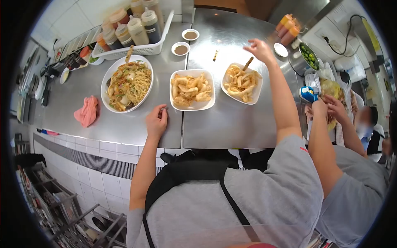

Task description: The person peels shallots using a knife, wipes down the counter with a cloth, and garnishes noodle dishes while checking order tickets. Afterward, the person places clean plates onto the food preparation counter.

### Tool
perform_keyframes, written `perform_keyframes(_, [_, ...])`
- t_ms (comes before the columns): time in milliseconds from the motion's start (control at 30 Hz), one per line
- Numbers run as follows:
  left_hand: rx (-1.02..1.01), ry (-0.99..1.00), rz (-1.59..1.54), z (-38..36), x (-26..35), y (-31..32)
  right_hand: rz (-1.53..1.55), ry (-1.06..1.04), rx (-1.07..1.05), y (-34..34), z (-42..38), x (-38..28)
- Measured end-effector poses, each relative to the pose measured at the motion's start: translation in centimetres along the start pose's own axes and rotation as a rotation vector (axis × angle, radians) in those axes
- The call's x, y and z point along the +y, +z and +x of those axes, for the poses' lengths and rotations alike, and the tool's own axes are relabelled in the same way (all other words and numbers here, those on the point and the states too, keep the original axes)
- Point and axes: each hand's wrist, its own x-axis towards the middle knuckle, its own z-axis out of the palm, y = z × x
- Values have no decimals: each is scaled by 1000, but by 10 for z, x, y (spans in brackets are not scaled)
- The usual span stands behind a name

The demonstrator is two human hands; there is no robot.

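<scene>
My left hand [157, 120] rests at the front edge of the steel counter, its fingers curled in loosely. To its right is a squarish white bowl [192, 108] of pale fried strips [191, 88]. My right hand [260, 50] is raised above the counter beyond a second white bowl [257, 91] of fried strips, with its fingers apart and holding nothing visible. A brown patterned strip [248, 63] sticks up from that second bowl. Another small patterned strip [215, 55] lies on the counter. Left of my left hand stands a large white bowl [106, 99] of noodles [130, 84].
A pink cloth [87, 111] lies at left. Squeeze bottles [137, 31] fill a white basket [165, 37]. Two sauce cups [180, 48] stand behind the bowls. A small white cup [281, 50] and green limes [309, 56] are at right, near a co-worker's hands [326, 107] and a blue-and-white object [307, 94].
</scene>
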Motion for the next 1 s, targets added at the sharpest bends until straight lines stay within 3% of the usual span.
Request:
perform_keyframes(67, [2, -28, -5, 1, 1, 0, 29, -23, 52, 29, 38, -19])
perform_keyframes(133, [-17, -57, -33, 0, 0, -1, -28, 249, -273, 67, 63, -48])
perform_keyframes(200, [5, -51, -33, -1, 0, 0, -175, 320, -358, 103, 60, -69])
perform_keyframes(267, [34, -47, -27, -1, 0, -3, -267, 153, -289, 136, 69, -58])
perform_keyframes(400, [9, -54, -6, -1, 3, -6, 838, 163, -295, 108, 44, -99])
perform_keyframes(467, [2, -43, -55, 0, 2, -5, 1019, 114, -326, 81, 21, -120])
perform_keyframes(733, [-11, -69, -105, 0, 0, -1, 800, 38, -433, 90, -22, -123])
perform_keyframes(800, [-20, -98, -125, -2, -4, -1, 468, -180, -177, 79, -24, -113])
perform_keyframes(867, [-110, -182, -134, -2, -9, -2, 834, 0, 52, 40, -49, -104])
perform_keyframes(900, [-115, -174, -129, 0, -6, -3, 803, 120, 185, 10, -74, -106])
perform_keyframes(933, [-158, -368, -364, 2, 1, -3, 722, 238, 259, -1, -97, -79])
perform_keyframes(967, [-200, -565, -598, 4, 8, -2, 739, 136, 658, 17, -119, -45])
perform_keyframes(1000, [-210, -562, -592, 5, 14, 0, 588, 297, 826, 15, -150, -34])
